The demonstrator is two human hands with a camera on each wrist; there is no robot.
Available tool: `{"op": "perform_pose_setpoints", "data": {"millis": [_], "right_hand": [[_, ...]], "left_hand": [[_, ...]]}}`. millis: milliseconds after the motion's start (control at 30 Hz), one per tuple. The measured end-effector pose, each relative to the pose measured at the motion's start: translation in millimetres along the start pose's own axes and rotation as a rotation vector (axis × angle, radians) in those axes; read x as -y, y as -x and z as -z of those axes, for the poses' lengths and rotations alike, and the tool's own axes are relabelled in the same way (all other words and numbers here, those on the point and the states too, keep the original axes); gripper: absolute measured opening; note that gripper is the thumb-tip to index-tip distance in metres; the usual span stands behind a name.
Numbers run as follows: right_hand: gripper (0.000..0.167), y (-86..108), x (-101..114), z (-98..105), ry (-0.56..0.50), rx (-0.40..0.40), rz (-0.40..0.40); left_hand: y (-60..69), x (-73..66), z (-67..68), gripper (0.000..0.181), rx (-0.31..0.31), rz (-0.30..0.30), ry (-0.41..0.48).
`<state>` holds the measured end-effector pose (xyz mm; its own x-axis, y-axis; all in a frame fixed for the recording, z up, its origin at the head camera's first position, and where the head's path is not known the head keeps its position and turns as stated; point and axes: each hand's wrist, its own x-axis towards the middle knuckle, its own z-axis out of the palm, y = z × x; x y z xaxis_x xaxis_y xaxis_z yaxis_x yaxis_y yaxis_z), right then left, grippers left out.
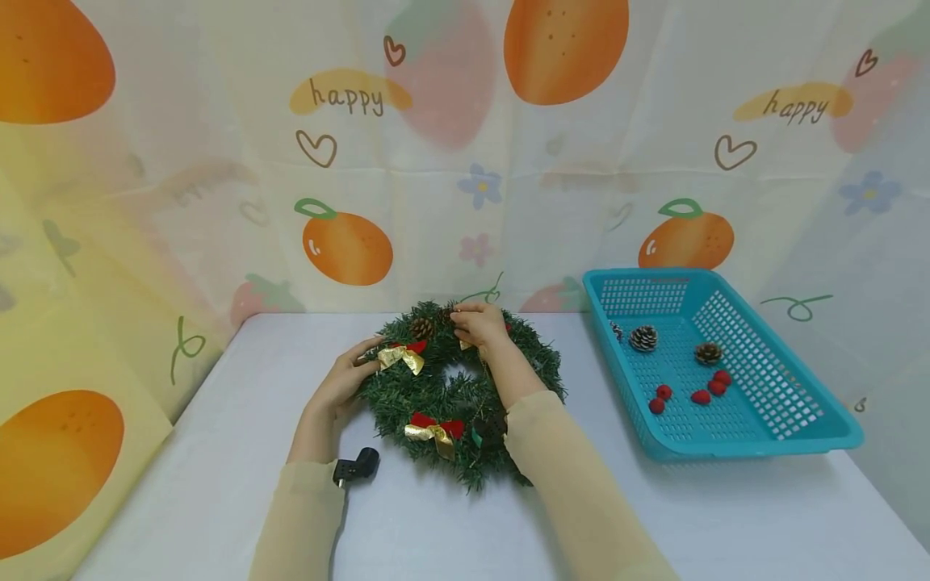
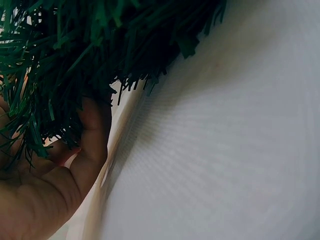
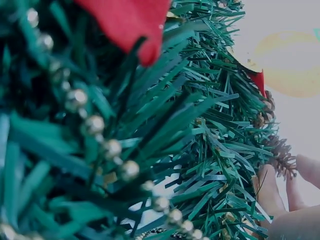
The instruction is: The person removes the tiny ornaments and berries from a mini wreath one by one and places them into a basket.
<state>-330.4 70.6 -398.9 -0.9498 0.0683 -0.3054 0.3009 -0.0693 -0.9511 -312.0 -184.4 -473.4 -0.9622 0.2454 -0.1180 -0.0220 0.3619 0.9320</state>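
Note:
A green wreath (image 1: 395, 397) lies on the white table. My left hand (image 1: 343, 381) grips its left rim; in the left wrist view the fingers (image 2: 94, 132) curl into the greenery. At the wreath's far side my right hand (image 1: 483, 329) pinches a pine cone (image 3: 282, 156), seen between thumb and fingers in the right wrist view. Another pine cone (image 1: 421, 328) sits on the wreath just left of it. Red-and-gold bows (image 1: 402, 357) decorate the wreath at the left and front. A gold bead string (image 3: 95, 124) runs over the needles. My right forearm covers part of the wreath's right side.
A turquoise basket (image 1: 763, 446) stands at the right of the table. Inside are pine cones (image 1: 643, 338) and several red berries (image 1: 701, 397). A printed curtain (image 1: 538, 242) hangs behind the table. A black camera mount (image 1: 359, 466) is strapped to my left wrist.

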Motion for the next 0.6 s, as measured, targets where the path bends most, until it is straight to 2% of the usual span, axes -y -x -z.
{"op": "perform_pose_setpoints", "data": {"millis": [300,600], "right_hand": [[0.04,1.1,10.8,1.2,-0.057,-0.008,0.011],[0.041,5.0,22.5,6.3,-0.122,0.02,0.003]], "left_hand": [[-0.7,-0.4,0.8,0.059,0.003,-0.011,-0.022],[-0.6,-2.0,0.1,0.057,0.006,0.002,-0.031]]}}
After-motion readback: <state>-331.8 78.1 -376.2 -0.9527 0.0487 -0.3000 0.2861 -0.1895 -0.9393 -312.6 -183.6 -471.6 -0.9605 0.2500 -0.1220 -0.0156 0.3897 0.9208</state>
